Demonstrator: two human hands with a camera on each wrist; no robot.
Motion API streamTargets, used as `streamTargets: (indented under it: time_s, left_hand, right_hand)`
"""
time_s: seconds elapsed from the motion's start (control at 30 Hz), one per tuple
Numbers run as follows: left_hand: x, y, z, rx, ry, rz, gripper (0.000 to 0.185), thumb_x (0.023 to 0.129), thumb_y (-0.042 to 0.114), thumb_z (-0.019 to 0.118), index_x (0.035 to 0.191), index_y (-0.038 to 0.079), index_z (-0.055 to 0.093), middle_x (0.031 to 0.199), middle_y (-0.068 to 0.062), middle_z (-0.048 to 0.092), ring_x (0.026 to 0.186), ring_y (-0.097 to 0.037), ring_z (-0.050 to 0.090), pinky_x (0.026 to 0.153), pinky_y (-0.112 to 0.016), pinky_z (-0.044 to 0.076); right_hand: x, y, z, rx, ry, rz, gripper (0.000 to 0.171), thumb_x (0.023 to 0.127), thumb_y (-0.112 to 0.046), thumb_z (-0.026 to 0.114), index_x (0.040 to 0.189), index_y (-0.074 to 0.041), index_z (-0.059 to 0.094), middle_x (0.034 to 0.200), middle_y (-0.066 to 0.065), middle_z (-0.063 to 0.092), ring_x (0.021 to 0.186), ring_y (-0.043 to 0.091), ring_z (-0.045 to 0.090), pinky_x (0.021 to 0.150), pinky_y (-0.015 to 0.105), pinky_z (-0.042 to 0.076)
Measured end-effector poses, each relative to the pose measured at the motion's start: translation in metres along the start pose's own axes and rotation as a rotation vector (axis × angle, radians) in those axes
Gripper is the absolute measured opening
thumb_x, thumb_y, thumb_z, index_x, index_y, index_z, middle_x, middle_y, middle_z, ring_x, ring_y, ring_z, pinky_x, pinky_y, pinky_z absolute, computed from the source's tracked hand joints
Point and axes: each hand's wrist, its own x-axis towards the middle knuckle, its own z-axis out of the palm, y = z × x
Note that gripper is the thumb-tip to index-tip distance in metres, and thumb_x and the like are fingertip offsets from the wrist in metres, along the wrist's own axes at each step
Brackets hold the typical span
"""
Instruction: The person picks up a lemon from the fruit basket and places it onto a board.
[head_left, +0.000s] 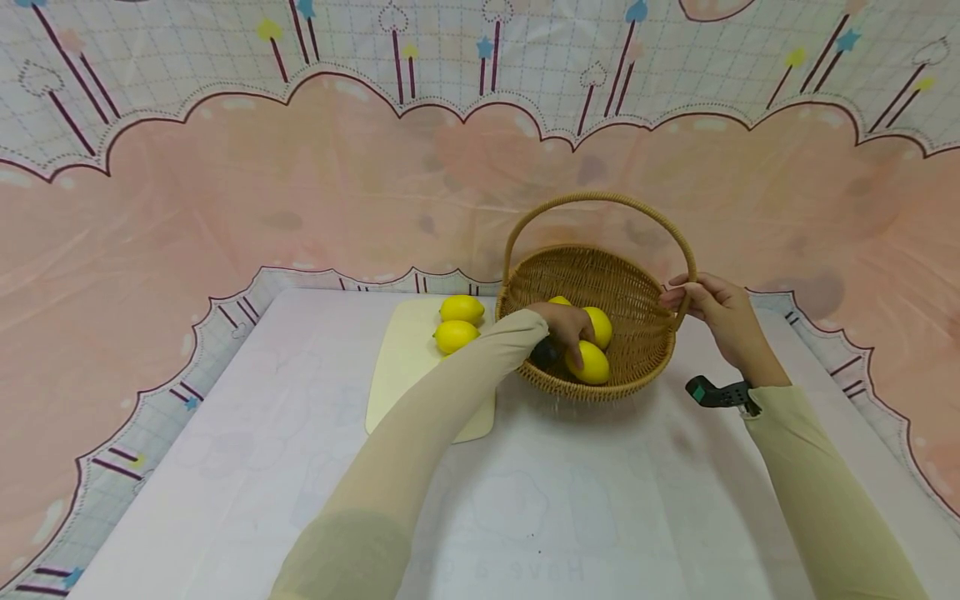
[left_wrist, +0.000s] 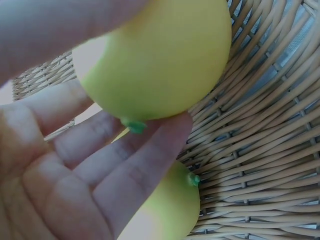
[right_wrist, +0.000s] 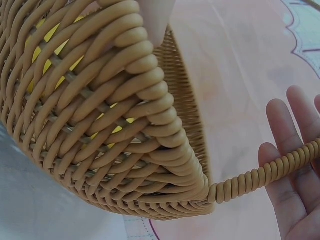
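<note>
A wicker basket [head_left: 585,271] with an arched handle leans with its mouth toward me. Reaching inside, my left hand [head_left: 570,323] pinches a yellow lemon [head_left: 590,363] between thumb and fingers; this lemon [left_wrist: 160,65] fills the upper left wrist view. Another lemon [left_wrist: 172,205] lies beneath those fingers. Beside the hand in the basket is a lemon [head_left: 598,327], and one more is partly hidden behind it. My right hand [head_left: 716,312] holds the basket's right side where handle meets rim; in the right wrist view the handle [right_wrist: 250,182] crosses in front of its fingers [right_wrist: 282,130].
Left of the basket, a cream cutting board [head_left: 397,383] lies on the white-covered table [head_left: 225,467]. Two lemons, an upper one [head_left: 461,308] and a lower one [head_left: 456,337], rest on it, partly near my left sleeve [head_left: 420,433]. A patterned pink cloth [head_left: 337,192] hangs behind.
</note>
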Motion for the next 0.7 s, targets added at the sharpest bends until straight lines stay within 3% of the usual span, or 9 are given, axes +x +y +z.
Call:
streamTargets:
  time_s: [0.1, 0.37, 0.53, 0.7]
  left_hand:
    - [-0.0005, -0.0004, 0.0, 0.027, 0.003, 0.007, 0.052, 0.081, 0.021, 0.074, 0.13, 0.013, 0.058, 0.127, -0.003, 0.061, 0.113, -0.015, 0.057, 0.092, -0.024, 0.049]
    - [-0.0016, -0.0014, 0.0024, 0.095, 0.018, 0.017, 0.043, 0.078, 0.019, 0.077, 0.119, 0.014, 0.067, 0.114, -0.002, 0.067, 0.098, -0.012, 0.059, 0.085, -0.023, 0.05]
    - [0.0002, -0.0034, 0.0028, 0.115, 0.033, 0.021, 0.045, 0.077, 0.019, 0.078, 0.12, 0.013, 0.066, 0.115, -0.002, 0.066, 0.099, -0.012, 0.058, 0.086, -0.024, 0.049]
    - [-0.0004, -0.003, 0.002, 0.061, 0.059, 0.016, 0.054, 0.076, 0.015, 0.079, 0.126, 0.013, 0.061, 0.124, -0.002, 0.063, 0.11, -0.014, 0.057, 0.093, -0.025, 0.048]
  right_hand:
    - [0.0001, 0.0002, -0.0001, -0.001, -0.002, -0.006, 0.032, 0.097, -0.022, 0.048, 0.111, 0.006, 0.059, 0.09, -0.007, 0.072, 0.086, 0.004, 0.068, 0.08, 0.013, 0.053]
    - [0.0003, 0.0012, -0.0006, -0.019, 0.001, 0.009, 0.025, 0.097, -0.023, 0.049, 0.107, -0.007, 0.064, 0.091, -0.009, 0.072, 0.086, 0.003, 0.068, 0.08, 0.013, 0.053]
    - [0.0004, 0.0015, -0.0008, -0.022, -0.001, 0.01, 0.027, 0.097, -0.023, 0.049, 0.109, -0.003, 0.063, 0.091, -0.008, 0.071, 0.086, 0.003, 0.068, 0.08, 0.012, 0.053]
    - [0.0003, 0.0013, -0.0011, -0.028, -0.003, 0.007, 0.03, 0.097, -0.023, 0.048, 0.11, 0.0, 0.062, 0.091, -0.008, 0.071, 0.086, 0.003, 0.068, 0.08, 0.012, 0.053]
